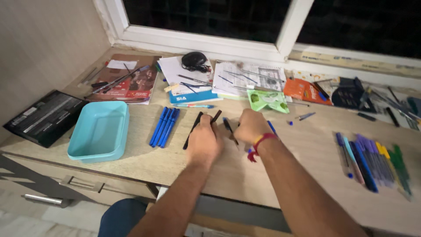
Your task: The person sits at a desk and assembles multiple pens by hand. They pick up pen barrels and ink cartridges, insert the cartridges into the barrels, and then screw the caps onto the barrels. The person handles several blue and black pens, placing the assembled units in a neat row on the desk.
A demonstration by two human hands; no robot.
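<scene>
My left hand [204,140] rests on the wooden desk [272,162], fingers closed over black pens [195,125] that stick out beyond the knuckles. Just to its right, my right hand [251,126], with a red thread bracelet on the wrist, is closed on a dark pen [229,128] and lies over a few blue pens [272,127]. A row of several blue pens [164,127] lies left of my left hand. Beyond that stands a shallow turquoise tray [100,131] with nothing in it.
A fan of coloured pens [372,162] lies at the right. Notebooks and papers [250,79], a brown book [129,81], a black mouse [194,60], an orange booklet [302,91] and a green packet [268,100] line the window side. A black flat case [44,117] sits far left.
</scene>
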